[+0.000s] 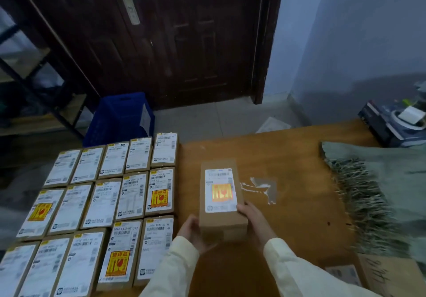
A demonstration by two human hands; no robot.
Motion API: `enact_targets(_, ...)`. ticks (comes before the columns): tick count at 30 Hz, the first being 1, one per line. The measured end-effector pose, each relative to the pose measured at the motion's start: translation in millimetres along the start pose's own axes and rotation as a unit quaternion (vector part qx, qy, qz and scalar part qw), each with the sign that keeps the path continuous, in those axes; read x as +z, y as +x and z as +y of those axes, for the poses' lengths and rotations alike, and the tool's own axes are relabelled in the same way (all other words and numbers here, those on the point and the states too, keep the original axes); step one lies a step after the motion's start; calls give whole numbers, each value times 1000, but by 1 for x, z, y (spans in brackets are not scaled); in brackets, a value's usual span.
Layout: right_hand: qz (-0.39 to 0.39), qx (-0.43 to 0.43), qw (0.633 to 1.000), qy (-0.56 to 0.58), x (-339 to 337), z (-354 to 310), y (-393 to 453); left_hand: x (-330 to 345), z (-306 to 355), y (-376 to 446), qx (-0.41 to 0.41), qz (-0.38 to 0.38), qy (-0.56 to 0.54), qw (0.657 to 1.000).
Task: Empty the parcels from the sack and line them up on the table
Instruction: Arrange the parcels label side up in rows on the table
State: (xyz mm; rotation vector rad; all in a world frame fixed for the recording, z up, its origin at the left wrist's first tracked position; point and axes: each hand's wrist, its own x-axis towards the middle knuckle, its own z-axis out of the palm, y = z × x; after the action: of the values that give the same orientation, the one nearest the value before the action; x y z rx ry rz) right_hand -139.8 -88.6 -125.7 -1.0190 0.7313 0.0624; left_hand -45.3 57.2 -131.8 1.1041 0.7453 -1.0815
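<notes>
Both hands hold one brown cardboard parcel (221, 197) with a white label and an orange fragile sticker, over the wooden table (299, 204). My left hand (192, 230) grips its near left corner and my right hand (252, 219) grips its near right side. Several similar parcels (108, 200) lie in tidy rows on the table's left part, labels up. The held parcel is just right of those rows, apart from them. The grey-green woven sack (378, 193) lies flat at the right, its frayed edge facing the parcel.
White tape scraps (260, 188) stick to the tabletop beside the held parcel. Another box (373, 271) sits at the near right. A blue crate (122, 117) stands on the floor beyond the rows. Dark clutter (394, 121) fills the far right corner. A dark door stands behind.
</notes>
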Motion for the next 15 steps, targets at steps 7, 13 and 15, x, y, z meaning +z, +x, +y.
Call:
enact_targets(7, 76, 21, 990, -114, 8, 22, -2, -9, 3, 5, 37, 131, 191, 972)
enact_targets(13, 104, -27, 973, -203, 13, 41, 3, -3, -14, -14, 254, 123, 447, 849)
enact_targets(15, 92, -35, 964, -248, 17, 46, 9, 1, -21, -14, 284, 97, 581, 757)
